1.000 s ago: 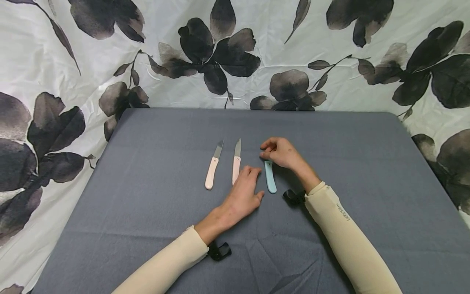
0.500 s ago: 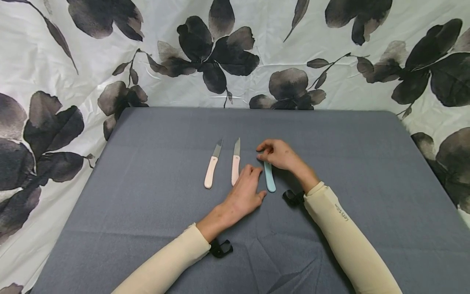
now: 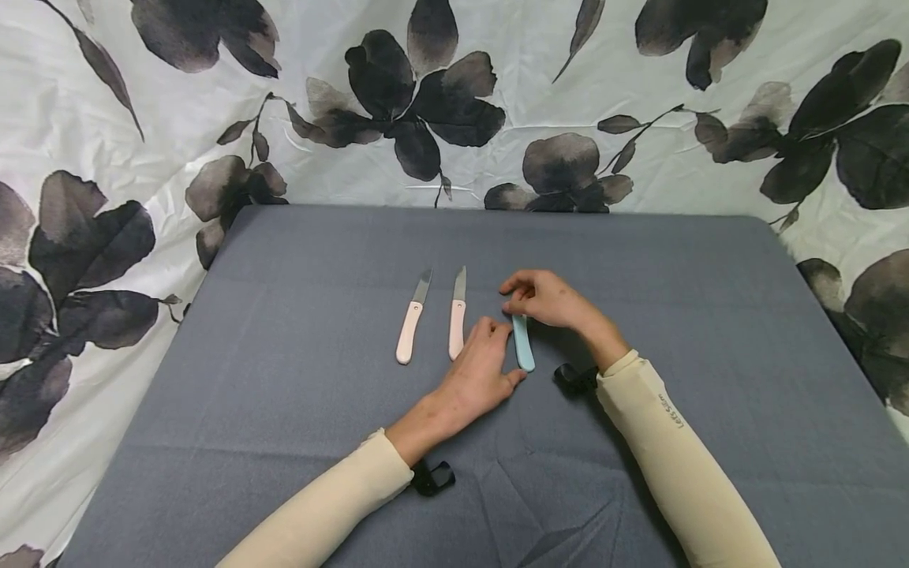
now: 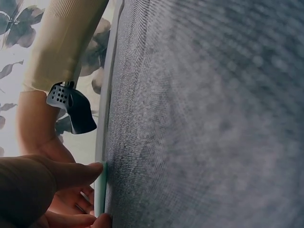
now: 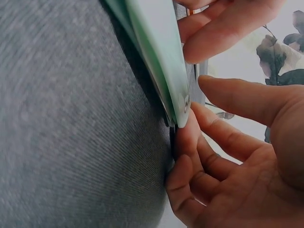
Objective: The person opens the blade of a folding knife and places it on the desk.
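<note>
On the grey cloth lies a folding knife (image 3: 522, 345) with a pale blue-green handle; its blade is folded in the right wrist view. My left hand (image 3: 477, 369) reaches over from the left, thumb tip at the handle's near end and index fingertip by its left side. Over the far end is my right hand (image 3: 550, 300), thumb and index apart in the right wrist view, other fingers bent beside the pivot end (image 5: 183, 107). Left of the hands lie two knives with blades out: a cream-handled knife (image 3: 408, 333) and a pink-handled knife (image 3: 457, 323), its lower end near my left hand.
Grey cloth (image 3: 298, 260) covers the table, with creases near the front. Behind it hangs a white sheet (image 3: 454, 95) printed with dark flowers. Both forearms wear cream sleeves (image 3: 319, 505), with a black wrist camera (image 3: 433, 478) below the left wrist.
My left hand has shifted slightly right, its thumb now meeting the blue-green handle's near end. My right hand has lowered a little over the far end. The two open knives lie still.
</note>
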The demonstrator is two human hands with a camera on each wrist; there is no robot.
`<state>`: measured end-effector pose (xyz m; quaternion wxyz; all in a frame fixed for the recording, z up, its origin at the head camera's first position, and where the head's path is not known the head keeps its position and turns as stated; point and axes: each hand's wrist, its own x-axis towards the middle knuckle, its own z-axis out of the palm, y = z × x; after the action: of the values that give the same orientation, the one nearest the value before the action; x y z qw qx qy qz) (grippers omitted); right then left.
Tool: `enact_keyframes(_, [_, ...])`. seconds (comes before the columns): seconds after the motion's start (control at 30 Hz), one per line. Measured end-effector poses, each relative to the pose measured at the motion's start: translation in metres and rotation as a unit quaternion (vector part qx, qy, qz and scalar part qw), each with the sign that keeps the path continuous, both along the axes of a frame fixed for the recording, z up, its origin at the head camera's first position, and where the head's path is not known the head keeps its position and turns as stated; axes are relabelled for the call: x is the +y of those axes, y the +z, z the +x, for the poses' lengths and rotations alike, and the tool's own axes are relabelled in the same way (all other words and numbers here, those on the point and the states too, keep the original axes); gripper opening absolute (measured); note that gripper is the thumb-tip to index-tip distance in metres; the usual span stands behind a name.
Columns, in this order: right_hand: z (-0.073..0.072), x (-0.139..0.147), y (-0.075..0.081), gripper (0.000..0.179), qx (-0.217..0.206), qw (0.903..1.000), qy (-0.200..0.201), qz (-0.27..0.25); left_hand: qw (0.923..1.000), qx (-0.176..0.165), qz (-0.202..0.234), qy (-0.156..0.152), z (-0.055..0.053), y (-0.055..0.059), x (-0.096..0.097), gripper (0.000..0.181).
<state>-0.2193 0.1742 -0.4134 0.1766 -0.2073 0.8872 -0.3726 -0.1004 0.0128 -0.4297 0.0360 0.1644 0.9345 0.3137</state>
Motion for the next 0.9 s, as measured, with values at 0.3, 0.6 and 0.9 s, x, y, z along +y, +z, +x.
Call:
enact_keyframes(0.3, [0.002, 0.007, 0.004, 0.025, -0.006, 0.9999, 0.002, 0.011, 0.9998, -0.003, -0.017, 0.011, -0.005, 0.002, 0.005, 0.068])
enact_keyframes(0.6, [0.008, 0.008, 0.007, 0.020, 0.023, 0.9943, -0.031, 0.099, 0.9997, 0.002, -0.016, 0.020, -0.005, 0.001, 0.006, 0.067])
enact_keyframes(0.9, [0.010, 0.013, 0.010, 0.023, 0.011, 0.9960, -0.046, 0.076, 0.9999, 0.000, -0.006, 0.010, -0.004, 0.003, 0.004, 0.061])
